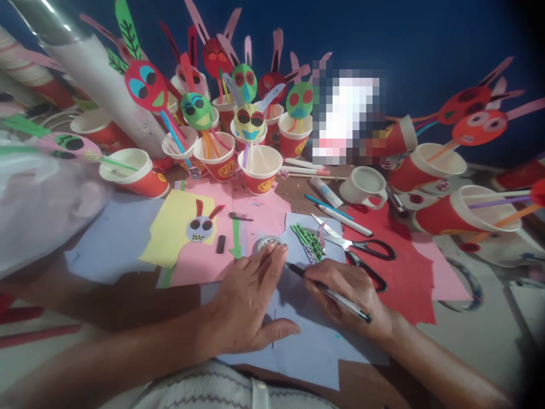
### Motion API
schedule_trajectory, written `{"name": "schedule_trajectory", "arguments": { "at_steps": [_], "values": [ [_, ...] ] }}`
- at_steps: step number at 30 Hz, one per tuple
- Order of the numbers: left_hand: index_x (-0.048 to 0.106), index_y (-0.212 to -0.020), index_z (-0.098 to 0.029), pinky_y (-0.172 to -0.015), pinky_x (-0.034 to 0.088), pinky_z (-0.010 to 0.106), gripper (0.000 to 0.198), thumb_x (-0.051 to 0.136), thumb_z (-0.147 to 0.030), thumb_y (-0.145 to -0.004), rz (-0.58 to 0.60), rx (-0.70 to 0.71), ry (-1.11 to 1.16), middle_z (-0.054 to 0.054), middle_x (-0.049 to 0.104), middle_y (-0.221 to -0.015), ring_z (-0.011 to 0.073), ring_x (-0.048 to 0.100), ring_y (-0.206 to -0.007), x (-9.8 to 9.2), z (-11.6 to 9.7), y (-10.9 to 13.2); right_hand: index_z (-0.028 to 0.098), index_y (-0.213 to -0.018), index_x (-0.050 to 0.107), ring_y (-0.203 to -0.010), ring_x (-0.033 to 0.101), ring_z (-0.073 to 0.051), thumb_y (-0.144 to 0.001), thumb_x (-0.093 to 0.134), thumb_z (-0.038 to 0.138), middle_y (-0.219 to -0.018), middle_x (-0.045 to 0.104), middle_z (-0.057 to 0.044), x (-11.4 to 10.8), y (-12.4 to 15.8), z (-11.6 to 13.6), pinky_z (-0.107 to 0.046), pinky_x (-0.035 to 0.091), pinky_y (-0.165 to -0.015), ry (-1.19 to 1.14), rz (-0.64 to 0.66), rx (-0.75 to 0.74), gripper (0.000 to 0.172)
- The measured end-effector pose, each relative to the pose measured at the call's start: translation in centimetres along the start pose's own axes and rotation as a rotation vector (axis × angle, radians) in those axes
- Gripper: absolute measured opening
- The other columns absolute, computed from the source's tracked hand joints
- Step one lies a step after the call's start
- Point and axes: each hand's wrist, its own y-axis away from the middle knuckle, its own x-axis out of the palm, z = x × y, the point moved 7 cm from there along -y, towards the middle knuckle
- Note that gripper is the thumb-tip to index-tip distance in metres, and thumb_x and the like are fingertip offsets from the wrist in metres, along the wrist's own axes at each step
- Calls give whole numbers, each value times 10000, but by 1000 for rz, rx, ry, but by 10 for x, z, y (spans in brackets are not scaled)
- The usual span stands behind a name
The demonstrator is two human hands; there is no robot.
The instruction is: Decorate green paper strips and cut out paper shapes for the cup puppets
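Note:
My right hand [349, 287] is closed around a pen [346, 302], its tip pointing left at the edge of a small round whitish disc [264, 241]. Flat over the paper lies my left hand [251, 295], fingers stretched out and thumb apart, fingertips resting on that disc and partly covering it. Under both hands is a sheet of blue-grey paper [306, 358]. Just beyond my right hand are a green cut-out with black marks [309, 241] and scissors [353, 244] with black handles, their blades apart. A blue-grey paper face [201, 228] with red ears lies to the left.
Several red-and-white paper cups [261, 165] holding paper faces on straws stand along the back. A white mug [364, 187], a glue stick [327, 192] and red paper [395, 278] are at right. Pink paper [196, 267] and a plastic bag [46, 210] lie left.

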Motion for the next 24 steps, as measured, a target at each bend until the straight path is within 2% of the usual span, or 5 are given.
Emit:
{"name": "schedule_trajectory", "arguments": {
  "at_steps": [7,12,14,20,24],
  "values": [
    [-24,-1521,-21,-986,357,466,966,271,-709,-912,57,-17,-95,274,380,-1487,383,348,-1390,1,-4,-1,183,-897,573,-537,618,-125,-924,525,154,-658,649,-3,-5,-8,-11,-226,457,-521,101,-45,60,62],
    [301,-1444,27,-1051,308,465,926,281,-725,-904,123,-14,-112,267,370,-1493,376,313,-1413,0,-6,-3,195,-860,577,-518,627,-136,-913,531,156,-633,657,-1,-7,-18,-16,-232,465,-505,146,-56,88,81],
    [373,-1414,15,-1064,298,460,920,275,-739,-895,120,-21,-111,251,372,-1498,372,309,-1416,-2,-6,-4,191,-852,578,-510,629,-138,-913,532,155,-627,660,-5,-7,-21,-17,-233,461,-500,160,-64,88,85],
    [405,-1395,28,-1068,297,471,901,260,-718,-911,129,-5,-120,261,412,-1470,392,315,-1407,-4,-8,-5,198,-837,578,-514,627,-140,-923,527,168,-633,650,-1,-4,-31,-24,-241,448,-491,207,-51,106,105],
    [389,-1408,20,-1044,324,480,916,254,-731,-902,157,-30,-147,275,407,-1467,405,345,-1389,-1,-9,-4,210,-826,574,-512,618,-135,-937,520,216,-646,639,10,-2,-41,-34,-247,464,-497,151,-18,186,123]
  ]
}}
